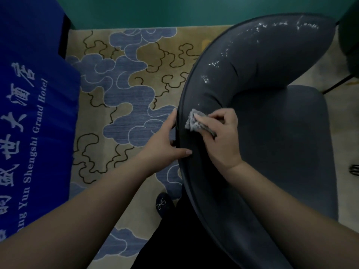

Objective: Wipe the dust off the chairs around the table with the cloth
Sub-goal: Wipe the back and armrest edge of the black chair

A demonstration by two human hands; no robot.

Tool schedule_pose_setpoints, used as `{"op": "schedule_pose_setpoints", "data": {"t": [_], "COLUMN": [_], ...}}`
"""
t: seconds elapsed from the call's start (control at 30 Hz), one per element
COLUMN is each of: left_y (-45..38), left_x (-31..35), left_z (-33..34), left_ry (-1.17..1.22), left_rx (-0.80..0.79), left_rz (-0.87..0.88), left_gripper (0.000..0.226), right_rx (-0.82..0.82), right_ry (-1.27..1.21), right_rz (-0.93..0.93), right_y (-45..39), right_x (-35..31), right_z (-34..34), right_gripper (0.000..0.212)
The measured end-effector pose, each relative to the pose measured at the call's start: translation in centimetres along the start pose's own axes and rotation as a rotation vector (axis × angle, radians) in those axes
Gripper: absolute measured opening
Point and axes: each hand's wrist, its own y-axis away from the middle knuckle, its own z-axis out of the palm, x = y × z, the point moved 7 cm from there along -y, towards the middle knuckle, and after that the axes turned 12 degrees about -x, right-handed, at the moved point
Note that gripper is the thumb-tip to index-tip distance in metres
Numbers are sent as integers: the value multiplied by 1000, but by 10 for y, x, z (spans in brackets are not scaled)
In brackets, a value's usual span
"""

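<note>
While right hand point(221, 136) pinches crumpled grey cloth point(192, 122) on dusty chair point(252, 61) back, left hand point(165, 140) grips rim.

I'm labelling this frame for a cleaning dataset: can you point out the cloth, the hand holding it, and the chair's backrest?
cloth point(191, 122), head view: on its bunched grey end.
right hand point(221, 133), head view: on the back of the hand.
chair backrest point(258, 55), head view: on its padded inner face.

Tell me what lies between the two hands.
In the head view, only the chair's dark curved backrest rim separates the left hand, gripping its outer edge, from the right hand holding the cloth.
</note>
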Motion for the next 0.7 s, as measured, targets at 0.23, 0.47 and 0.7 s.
{"op": "schedule_pose_setpoints", "data": {"t": [0.23, 0.47, 0.7], "left_y": [-13, -24, -35], "left_x": [4, 6, 11], "left_z": [-9, -13, -20], "left_ry": [-27, -39, -29], "left_rx": [22, 18, -4], "left_rz": [-13, -40, -33], "left_gripper": [111, 109, 112], "right_rx": [-4, -4, -74], "right_ry": [-76, -75, -141], "right_rz": [4, 12, -5], "right_y": [-7, -55, -19], "right_x": [7, 14, 9], "right_z": [2, -2, 2], "right_gripper": [29, 26, 26]}}
